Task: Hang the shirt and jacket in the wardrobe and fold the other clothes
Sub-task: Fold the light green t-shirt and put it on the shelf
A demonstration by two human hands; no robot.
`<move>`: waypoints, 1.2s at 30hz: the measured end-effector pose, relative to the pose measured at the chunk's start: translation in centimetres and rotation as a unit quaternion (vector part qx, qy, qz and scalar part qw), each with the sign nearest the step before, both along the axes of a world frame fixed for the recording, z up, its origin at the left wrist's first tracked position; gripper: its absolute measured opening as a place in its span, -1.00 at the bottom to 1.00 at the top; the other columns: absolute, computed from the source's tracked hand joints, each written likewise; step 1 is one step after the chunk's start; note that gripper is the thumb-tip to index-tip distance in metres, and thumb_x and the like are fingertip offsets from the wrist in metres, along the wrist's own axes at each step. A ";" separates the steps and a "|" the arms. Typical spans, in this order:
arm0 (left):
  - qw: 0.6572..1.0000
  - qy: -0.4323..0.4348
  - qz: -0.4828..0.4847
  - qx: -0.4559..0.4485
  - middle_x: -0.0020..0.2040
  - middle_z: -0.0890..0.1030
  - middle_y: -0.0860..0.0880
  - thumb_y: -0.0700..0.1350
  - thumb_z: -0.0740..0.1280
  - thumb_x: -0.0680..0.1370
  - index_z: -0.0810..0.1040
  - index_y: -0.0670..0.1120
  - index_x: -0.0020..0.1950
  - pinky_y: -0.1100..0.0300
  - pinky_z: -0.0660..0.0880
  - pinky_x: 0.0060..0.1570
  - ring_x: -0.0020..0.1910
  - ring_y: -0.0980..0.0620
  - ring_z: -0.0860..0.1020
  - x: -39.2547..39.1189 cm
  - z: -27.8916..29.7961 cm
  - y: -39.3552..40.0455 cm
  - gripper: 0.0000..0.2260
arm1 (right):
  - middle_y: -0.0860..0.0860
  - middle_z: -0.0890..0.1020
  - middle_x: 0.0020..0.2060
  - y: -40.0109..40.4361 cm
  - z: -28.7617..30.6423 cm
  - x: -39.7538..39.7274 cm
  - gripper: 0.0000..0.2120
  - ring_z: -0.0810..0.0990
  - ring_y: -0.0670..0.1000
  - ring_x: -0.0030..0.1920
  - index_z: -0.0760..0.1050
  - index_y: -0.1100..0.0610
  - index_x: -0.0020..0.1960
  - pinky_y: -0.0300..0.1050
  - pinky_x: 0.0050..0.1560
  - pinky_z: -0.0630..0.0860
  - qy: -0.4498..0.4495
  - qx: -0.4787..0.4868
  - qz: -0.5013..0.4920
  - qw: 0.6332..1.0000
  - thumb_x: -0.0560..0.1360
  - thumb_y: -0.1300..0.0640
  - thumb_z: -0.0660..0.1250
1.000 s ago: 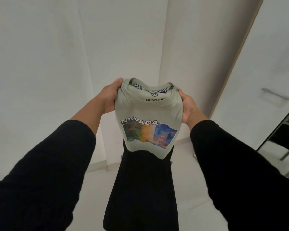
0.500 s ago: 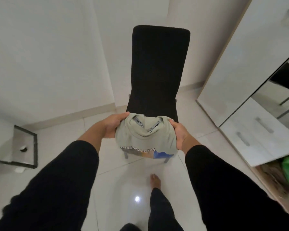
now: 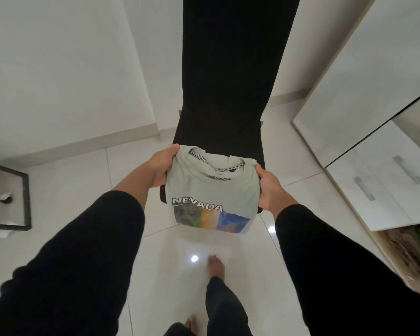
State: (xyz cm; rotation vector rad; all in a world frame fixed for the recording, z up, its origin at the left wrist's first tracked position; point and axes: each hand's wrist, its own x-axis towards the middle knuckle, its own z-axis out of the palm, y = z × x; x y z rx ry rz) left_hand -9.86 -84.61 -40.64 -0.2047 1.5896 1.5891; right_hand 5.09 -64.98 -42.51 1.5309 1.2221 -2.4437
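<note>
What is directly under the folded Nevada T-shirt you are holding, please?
Under the folded T-shirt, held by the left hand and right hand, is the black chair seat, with white floor tiles below its near edge. The covered seat area cannot be seen.

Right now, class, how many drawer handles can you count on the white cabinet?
2: one handle on the nearer drawer front, another handle further right. Others may lie outside the picture.

The tee (image 3: 211,190) is pale sage green with white "NEVADA" lettering above a green, orange and blue print; its neck lining is black-and-white check. Behind it the chair (image 3: 228,69) is black. Below, the floor (image 3: 83,170) is glossy white tile. Sleeves (image 3: 87,263) black.
</note>
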 end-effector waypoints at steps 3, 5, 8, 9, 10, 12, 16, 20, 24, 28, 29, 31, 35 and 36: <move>1.000 0.019 0.004 -0.013 0.05 0.61 -0.12 0.01 0.08 0.65 0.52 -0.09 0.09 0.13 0.51 -0.10 -0.06 0.00 0.59 -3.7 -3.9 3.3 -0.72 | 0.12 0.64 -0.07 3.1 -3.4 -3.7 -0.64 0.61 0.09 -0.07 0.54 0.16 0.10 0.02 0.00 0.53 0.004 0.018 -0.002 1.000 0.64 -0.05 0.07; 0.998 0.045 0.015 -0.029 -0.03 0.61 -0.09 0.00 0.06 0.66 0.50 -0.08 0.01 0.13 0.52 -0.09 -0.09 0.01 0.58 -6.2 -6.9 5.6 -0.73 | 0.11 0.63 -0.07 5.2 -6.4 -6.2 -0.66 0.60 0.10 -0.03 0.51 0.17 0.10 0.05 0.10 0.52 -0.002 0.042 -0.010 0.999 0.64 -0.03 0.07; 0.987 0.129 0.042 -0.088 0.04 0.58 -0.12 0.02 0.04 0.65 0.46 -0.09 0.04 0.01 0.49 0.13 0.04 -0.06 0.55 -9.6 -11.7 8.7 -0.73 | 0.11 0.60 0.07 8.2 -11.5 -9.8 -0.61 0.58 0.11 0.08 0.43 0.23 0.21 0.06 0.22 0.49 -0.035 0.111 -0.003 0.993 0.63 -0.06 0.08; 0.975 0.176 0.049 -0.126 0.12 0.55 -0.13 0.02 0.06 0.64 0.45 -0.09 0.12 -0.03 0.46 0.20 0.11 -0.10 0.53 -10.4 -13.6 9.5 -0.74 | 0.10 0.59 0.06 8.9 -13.1 -10.9 -0.58 0.57 0.10 0.07 0.41 0.24 0.22 0.03 0.22 0.48 -0.051 0.140 0.013 0.989 0.62 -0.08 0.09; 0.961 0.217 0.053 -0.161 0.18 0.52 -0.14 0.01 0.09 0.63 0.42 -0.09 0.21 -0.02 0.43 0.24 0.18 -0.12 0.50 -10.9 -15.1 10.0 -0.74 | 0.09 0.58 0.04 9.5 -14.4 -11.7 -0.58 0.55 0.07 0.05 0.40 0.24 0.20 -0.02 0.21 0.46 -0.075 0.180 0.042 0.980 0.61 -0.11 0.10; 0.942 0.251 0.026 -0.221 0.27 0.48 -0.09 -0.01 0.18 0.61 0.34 -0.07 0.34 0.05 0.37 0.27 0.26 -0.10 0.45 -11.1 -17.6 10.5 -0.68 | 0.08 0.53 0.05 10.3 -16.7 -12.6 -0.56 0.48 0.05 0.02 0.40 0.23 0.26 -0.11 0.13 0.41 -0.134 0.279 0.093 0.946 0.59 -0.10 0.14; 0.932 0.264 -0.020 -0.249 0.35 0.44 -0.07 -0.10 0.30 0.56 0.23 -0.09 0.43 0.12 0.32 0.29 0.32 -0.06 0.42 -10.3 -19.7 10.3 -0.53 | 0.06 0.43 0.13 9.7 -18.3 -12.6 -0.60 0.46 0.05 0.09 0.31 0.14 0.33 -0.09 0.11 0.42 -0.128 0.341 0.115 0.924 0.55 0.03 0.26; 0.925 0.263 -0.001 -0.275 0.32 0.47 -0.10 -0.15 0.32 0.54 0.25 -0.11 0.41 0.12 0.37 0.26 0.28 -0.06 0.46 -8.0 -19.0 9.2 -0.53 | 0.09 0.39 0.26 8.1 -16.5 -11.6 -0.56 0.46 0.10 0.17 0.25 0.11 0.34 -0.08 0.13 0.41 -0.152 0.363 0.118 0.911 0.52 0.10 0.29; 0.918 0.235 -0.015 -0.319 0.27 0.50 -0.15 -0.12 0.29 0.55 0.30 -0.14 0.33 0.06 0.43 0.20 0.21 -0.13 0.50 -4.4 -19.1 6.7 -0.61 | 0.12 0.50 0.19 6.3 -16.0 -8.5 -0.56 0.53 0.11 0.15 0.26 0.19 0.35 -0.21 -0.06 0.46 -0.155 0.325 0.124 0.924 0.53 0.12 0.30; 0.895 0.233 -0.006 -0.380 0.15 0.54 -0.18 0.06 0.26 0.57 0.36 -0.19 0.25 0.06 0.44 0.11 0.13 -0.17 0.52 -0.4 -20.1 4.8 -0.61 | 0.16 0.60 0.09 4.9 -17.1 -5.7 -0.60 0.59 0.04 -0.15 0.44 0.27 0.23 -0.28 -0.22 0.51 -0.173 0.299 0.142 0.928 0.49 0.08 0.37; 0.890 0.228 -0.017 -0.394 0.15 0.55 -0.18 0.11 0.24 0.56 0.36 -0.19 0.26 0.05 0.44 0.09 0.13 -0.18 0.52 0.5 -20.5 4.5 -0.57 | 0.16 0.60 0.10 4.5 -17.6 -5.3 -0.58 0.61 0.10 -0.06 0.46 0.27 0.22 -0.20 -0.07 0.54 -0.186 0.296 0.155 0.924 0.47 0.05 0.39; 0.883 0.215 -0.057 -0.413 0.15 0.54 -0.19 0.14 0.24 0.56 0.36 -0.22 0.28 0.02 0.44 0.08 0.16 -0.21 0.51 2.1 -21.3 3.7 -0.52 | 0.15 0.58 0.13 3.5 -18.4 -4.5 -0.56 0.57 0.17 0.13 0.46 0.27 0.23 -0.08 0.13 0.49 -0.217 0.295 0.189 0.911 0.47 0.03 0.40; 0.866 0.293 -0.080 -0.398 0.06 0.56 -0.24 0.00 0.23 0.59 0.44 -0.28 0.14 0.02 0.43 0.04 0.07 -0.24 0.52 3.9 -21.9 1.7 -0.66 | 0.15 0.57 0.13 1.8 -18.8 -2.6 -0.64 0.56 0.15 0.14 0.46 0.26 0.22 -0.10 0.09 0.48 -0.208 0.302 0.178 0.913 0.51 0.08 0.34; 0.871 0.313 -0.058 -0.374 0.03 0.57 -0.23 -0.02 0.23 0.59 0.44 -0.28 0.11 0.02 0.44 0.03 0.04 -0.23 0.53 4.4 -21.6 1.2 -0.69 | 0.15 0.56 0.12 1.5 -18.6 -2.1 -0.66 0.56 0.15 0.14 0.46 0.26 0.22 -0.11 0.07 0.47 -0.193 0.311 0.165 0.916 0.52 0.09 0.33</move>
